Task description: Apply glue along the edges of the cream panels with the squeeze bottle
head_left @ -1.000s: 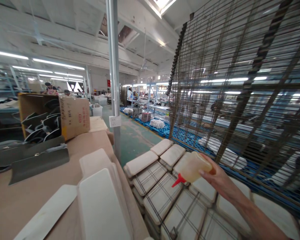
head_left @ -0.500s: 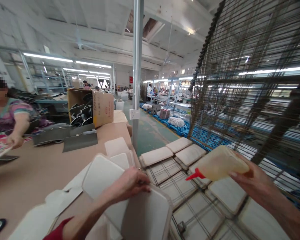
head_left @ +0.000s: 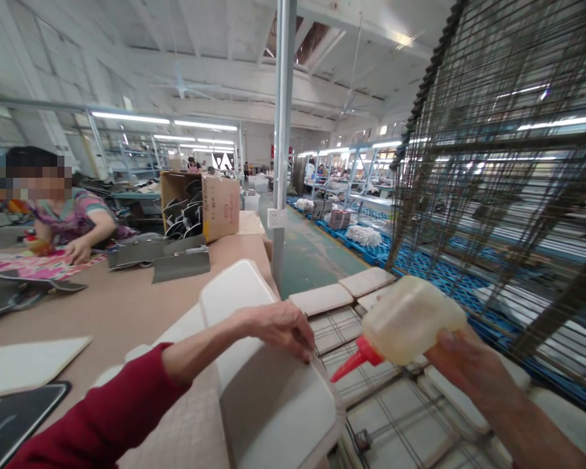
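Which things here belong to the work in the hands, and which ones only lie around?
In use: squeeze bottle with red nozzle, in the right hand; white panel under the left hand; perhaps the racked panels.
Lying about: cardboard box; grey pieces before it; flat white sheet on the table.

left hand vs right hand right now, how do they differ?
The left hand lies on the white panel near its right edge; the right hand is shut around the squeeze bottle, red nozzle pointing down toward that panel. The left arm has a red sleeve; the right forearm is bare. Both touch something.
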`<state>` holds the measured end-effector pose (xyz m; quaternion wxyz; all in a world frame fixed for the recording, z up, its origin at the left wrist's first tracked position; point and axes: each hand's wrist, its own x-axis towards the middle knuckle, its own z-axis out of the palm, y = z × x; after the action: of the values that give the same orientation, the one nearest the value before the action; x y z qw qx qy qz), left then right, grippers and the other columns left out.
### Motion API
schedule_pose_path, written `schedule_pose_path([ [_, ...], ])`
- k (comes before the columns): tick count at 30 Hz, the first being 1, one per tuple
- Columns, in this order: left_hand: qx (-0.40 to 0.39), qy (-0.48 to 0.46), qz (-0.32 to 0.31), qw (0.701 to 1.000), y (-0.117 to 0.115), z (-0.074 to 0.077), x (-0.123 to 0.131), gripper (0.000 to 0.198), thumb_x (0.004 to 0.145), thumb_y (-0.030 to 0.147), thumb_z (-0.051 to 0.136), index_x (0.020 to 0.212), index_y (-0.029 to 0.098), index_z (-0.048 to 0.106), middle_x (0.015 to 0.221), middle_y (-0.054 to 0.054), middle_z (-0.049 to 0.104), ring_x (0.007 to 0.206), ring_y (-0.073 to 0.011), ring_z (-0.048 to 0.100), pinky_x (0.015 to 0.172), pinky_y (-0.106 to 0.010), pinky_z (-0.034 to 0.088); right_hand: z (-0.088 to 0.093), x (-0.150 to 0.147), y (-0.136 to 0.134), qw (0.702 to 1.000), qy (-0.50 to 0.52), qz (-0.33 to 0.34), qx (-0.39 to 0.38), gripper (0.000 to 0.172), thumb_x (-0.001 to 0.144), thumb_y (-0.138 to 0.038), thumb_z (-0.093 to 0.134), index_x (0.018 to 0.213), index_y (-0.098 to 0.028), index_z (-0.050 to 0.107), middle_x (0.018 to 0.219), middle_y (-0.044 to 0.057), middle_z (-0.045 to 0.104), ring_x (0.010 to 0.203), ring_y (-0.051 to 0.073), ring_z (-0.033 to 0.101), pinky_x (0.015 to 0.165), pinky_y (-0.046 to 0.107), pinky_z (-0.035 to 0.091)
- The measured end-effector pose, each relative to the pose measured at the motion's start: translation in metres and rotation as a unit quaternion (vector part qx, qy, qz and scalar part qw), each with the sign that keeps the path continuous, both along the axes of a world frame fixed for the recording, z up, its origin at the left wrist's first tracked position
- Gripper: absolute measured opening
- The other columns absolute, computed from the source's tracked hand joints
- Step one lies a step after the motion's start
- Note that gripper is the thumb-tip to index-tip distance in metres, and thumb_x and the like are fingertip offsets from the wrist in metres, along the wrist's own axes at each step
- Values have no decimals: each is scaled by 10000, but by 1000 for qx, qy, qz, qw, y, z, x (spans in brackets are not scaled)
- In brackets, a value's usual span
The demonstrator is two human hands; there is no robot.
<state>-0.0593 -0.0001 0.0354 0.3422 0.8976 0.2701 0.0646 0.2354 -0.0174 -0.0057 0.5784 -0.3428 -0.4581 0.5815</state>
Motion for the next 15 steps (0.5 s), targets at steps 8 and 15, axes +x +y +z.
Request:
schedule_pose_path([
  [8,-111,-42,5,993,-7,6,0,312,710,455,695,710,148,754,606,-7,681,549,-132,566,506,-203,409,-16,-3,9,996,12,87,10,595,604,-458,774,1138,-250,615,976,137,668,964,345,607,837,517,482],
  [15,-228,-19,-38,973,2,-11,-3,482,637,536,733,795,80,730,707,-46,697,685,-155,618,602,-204,463,-23,-3,16,983,-16,175,49,507,706,-471,702,1154,-262,592,925,125,673,914,313,629,750,460,544],
])
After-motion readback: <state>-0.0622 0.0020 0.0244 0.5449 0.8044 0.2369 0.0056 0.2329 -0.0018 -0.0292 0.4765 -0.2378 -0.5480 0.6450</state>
